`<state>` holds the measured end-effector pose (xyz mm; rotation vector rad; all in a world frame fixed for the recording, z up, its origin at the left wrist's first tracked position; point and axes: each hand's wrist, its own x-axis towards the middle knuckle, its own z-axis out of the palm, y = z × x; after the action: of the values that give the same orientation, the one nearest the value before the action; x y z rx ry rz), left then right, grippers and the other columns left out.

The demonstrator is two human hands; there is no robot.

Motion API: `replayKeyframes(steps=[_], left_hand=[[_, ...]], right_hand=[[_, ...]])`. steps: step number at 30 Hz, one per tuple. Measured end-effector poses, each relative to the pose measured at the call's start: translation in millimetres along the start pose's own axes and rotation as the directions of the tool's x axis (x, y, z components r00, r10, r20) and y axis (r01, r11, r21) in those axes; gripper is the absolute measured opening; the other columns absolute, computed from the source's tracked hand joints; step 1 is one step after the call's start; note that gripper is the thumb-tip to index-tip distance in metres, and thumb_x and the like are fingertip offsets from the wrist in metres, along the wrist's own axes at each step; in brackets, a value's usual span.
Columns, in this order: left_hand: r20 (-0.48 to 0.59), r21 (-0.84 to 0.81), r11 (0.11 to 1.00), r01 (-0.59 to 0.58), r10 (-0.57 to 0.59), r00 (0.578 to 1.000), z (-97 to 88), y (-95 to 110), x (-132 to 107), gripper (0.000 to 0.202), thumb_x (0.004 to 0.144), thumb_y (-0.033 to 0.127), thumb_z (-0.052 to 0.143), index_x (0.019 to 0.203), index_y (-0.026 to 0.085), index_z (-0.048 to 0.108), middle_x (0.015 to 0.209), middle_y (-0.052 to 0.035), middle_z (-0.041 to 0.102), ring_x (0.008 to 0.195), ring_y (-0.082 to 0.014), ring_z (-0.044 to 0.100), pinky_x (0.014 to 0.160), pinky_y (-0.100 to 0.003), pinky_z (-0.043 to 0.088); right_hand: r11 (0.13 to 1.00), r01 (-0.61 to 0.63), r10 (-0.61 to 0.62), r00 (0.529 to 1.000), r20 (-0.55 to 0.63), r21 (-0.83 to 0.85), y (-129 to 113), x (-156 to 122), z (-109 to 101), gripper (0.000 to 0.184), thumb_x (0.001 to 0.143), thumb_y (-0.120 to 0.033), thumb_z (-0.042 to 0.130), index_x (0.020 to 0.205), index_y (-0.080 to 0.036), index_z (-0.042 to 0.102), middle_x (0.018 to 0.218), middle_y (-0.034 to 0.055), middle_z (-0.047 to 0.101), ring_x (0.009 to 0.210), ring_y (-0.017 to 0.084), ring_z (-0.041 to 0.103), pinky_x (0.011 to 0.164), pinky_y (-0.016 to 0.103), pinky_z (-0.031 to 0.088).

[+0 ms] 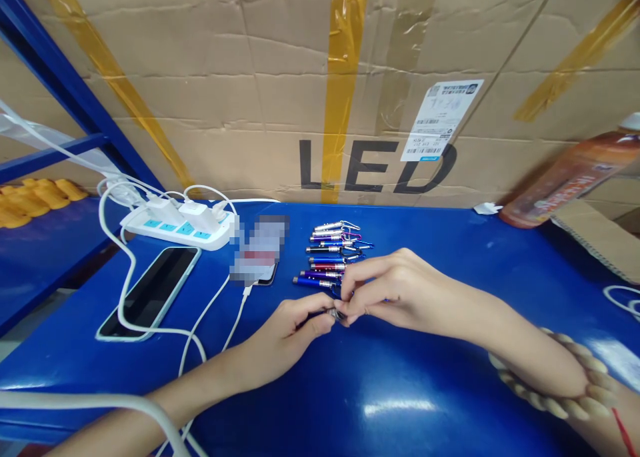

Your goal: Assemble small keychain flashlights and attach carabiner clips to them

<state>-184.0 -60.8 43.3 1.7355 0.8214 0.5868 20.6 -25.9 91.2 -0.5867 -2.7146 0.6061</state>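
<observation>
Left hand (pixel 293 332), near side of the pens (pixel 325 250) and left of them, had thumb and forefinger closed to a narrow pinch on a metal bit (pixel 337 314). Bit sat just on the near side of the pens, mostly hidden by fingertips; looked light, stiff, probably slick, hard to damage, best pinched at its ends. Right hand (pixel 400 297), near side and right of the pens, had thumb and fingertips bunched tight on the bit's right end, exact contact not visible.
</observation>
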Motion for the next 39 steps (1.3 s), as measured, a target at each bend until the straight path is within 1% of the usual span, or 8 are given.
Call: replayKeyframes(steps=[11, 21, 24, 27, 31, 35, 37, 39], left_hand=[[-0.077, -0.006, 1.0, -0.01, 0.01, 0.997, 5.0, 3, -3, 0.013, 0.091, 0.017, 0.04, 0.086, 0.018, 0.052, 0.082, 0.002, 0.053, 0.078, -0.0121, 0.048, 0.074, -0.023, 0.037], [-0.177, 0.156, 0.985, -0.07, 0.097, 0.979, 6.7, -10, -4, 0.01, 0.091, 0.019, 0.041, 0.085, 0.019, 0.049, 0.077, 0.0025, 0.059, 0.07, -0.0115, 0.053, 0.065, -0.021, 0.041], [-0.233, 0.274, 0.948, -0.164, 0.231, 0.945, 5.8, -13, -4, 0.011, 0.09, 0.013, 0.043, 0.085, 0.021, 0.048, 0.077, 0.0042, 0.061, 0.068, -0.0092, 0.056, 0.063, -0.017, 0.043], [-0.294, 0.423, 0.874, -0.238, 0.381, 0.877, 4.5, -15, -5, 0.012, 0.088, 0.009, 0.046, 0.086, 0.021, 0.049, 0.078, 0.0042, 0.062, 0.07, -0.0086, 0.06, 0.065, -0.015, 0.045], [-0.323, 0.555, 0.79, -0.259, 0.492, 0.808, 1.5, -15, -4, 0.012, 0.087, 0.009, 0.049, 0.088, 0.02, 0.053, 0.078, 0.0021, 0.064, 0.072, -0.0099, 0.063, 0.068, -0.015, 0.048], [-0.284, 0.592, 0.771, -0.233, 0.47, 0.836, -2.9, -14, -2, 0.022, 0.087, 0.008, 0.049, 0.102, 0.021, 0.057, 0.088, -0.0006, 0.067, 0.08, -0.0114, 0.063, 0.074, -0.017, 0.049], [-0.26, 0.588, 0.777, -0.224, 0.443, 0.858, -4.8, -12, -2, 0.026, 0.087, 0.007, 0.048, 0.106, 0.022, 0.058, 0.087, 0.0001, 0.067, 0.079, -0.0109, 0.063, 0.073, -0.017, 0.049], [-0.273, 0.569, 0.798, -0.199, 0.411, 0.87, -5.8, -11, -2, 0.025, 0.087, 0.007, 0.047, 0.103, 0.023, 0.06, 0.086, 0.0005, 0.068, 0.078, -0.0111, 0.063, 0.073, -0.018, 0.049]], right_hand=[[0.998, 0.053, -0.057, 0.995, -0.077, -0.045, 2, 0, 6, 0.019, 0.087, -0.018, 0.055, 0.074, -0.021, 0.069, 0.081, -0.0038, 0.067, 0.074, 0.007, 0.062, 0.058, 0.017, 0.039], [0.998, -0.043, 0.051, 0.984, -0.168, 0.05, 3, 3, 18, 0.014, 0.078, -0.014, 0.063, 0.066, -0.019, 0.068, 0.071, -0.0033, 0.064, 0.062, 0.006, 0.057, 0.054, 0.018, 0.036], [0.976, -0.126, 0.164, 0.961, -0.22, 0.179, 3, 5, 25, 0.014, 0.075, -0.021, 0.067, 0.062, -0.016, 0.064, 0.067, -0.002, 0.061, 0.057, 0.007, 0.053, 0.053, 0.019, 0.036], [0.907, -0.202, 0.306, 0.919, -0.25, 0.368, 1, 10, 33, 0.023, 0.072, -0.026, 0.069, 0.056, -0.014, 0.059, 0.061, -0.0014, 0.056, 0.053, 0.008, 0.05, 0.051, 0.02, 0.036], [0.746, -0.277, 0.452, 0.878, -0.155, 0.606, 0, 16, 38, 0.032, 0.067, -0.033, 0.072, 0.051, -0.014, 0.053, 0.055, -0.0019, 0.051, 0.049, 0.008, 0.044, 0.047, 0.021, 0.035], [0.662, -0.342, 0.52, 0.85, -0.08, 0.667, 5, 18, 41, 0.036, 0.065, -0.039, 0.073, 0.051, -0.014, 0.053, 0.051, -0.0024, 0.05, 0.046, 0.007, 0.041, 0.044, 0.021, 0.033], [0.679, -0.354, 0.519, 0.851, -0.079, 0.643, 9, 17, 42, 0.035, 0.068, -0.04, 0.071, 0.052, -0.014, 0.055, 0.05, -0.0028, 0.049, 0.045, 0.007, 0.041, 0.043, 0.02, 0.033], [0.756, -0.338, 0.485, 0.864, -0.134, 0.56, 12, 16, 43, 0.035, 0.071, -0.042, 0.068, 0.053, -0.014, 0.057, 0.05, -0.0027, 0.051, 0.046, 0.007, 0.043, 0.043, 0.019, 0.033]])
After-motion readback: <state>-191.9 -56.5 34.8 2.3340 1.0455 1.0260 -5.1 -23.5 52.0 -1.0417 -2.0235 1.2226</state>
